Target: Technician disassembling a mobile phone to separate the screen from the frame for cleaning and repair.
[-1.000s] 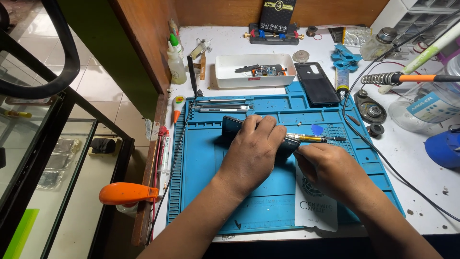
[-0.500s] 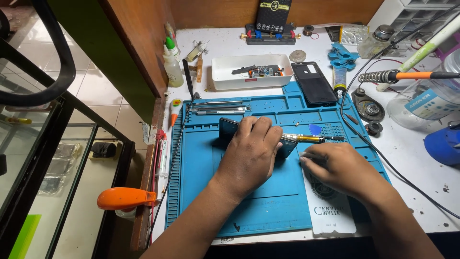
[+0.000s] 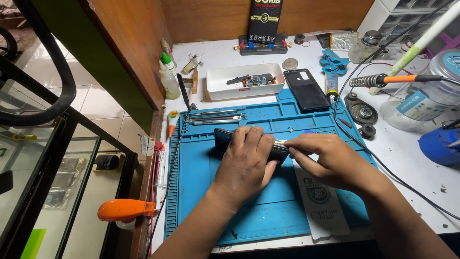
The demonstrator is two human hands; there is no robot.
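Right hand (image 3: 330, 160) has closed in; left hand (image 3: 247, 158) grips the phone (image 3: 225, 136), right pinches a tool.

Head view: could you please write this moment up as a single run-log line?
left hand: pressing dark phone onto blue mat | right hand: fingertips at phone's right end | white tray: behind, apart

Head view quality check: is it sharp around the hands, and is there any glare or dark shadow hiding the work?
Head view: left hand and right hand are sharp, evenly lit on the blue mat; soft shadows only; small glint at the dark phone edge; the hands themselves cover most of it; slight wide-angle bending at edges.
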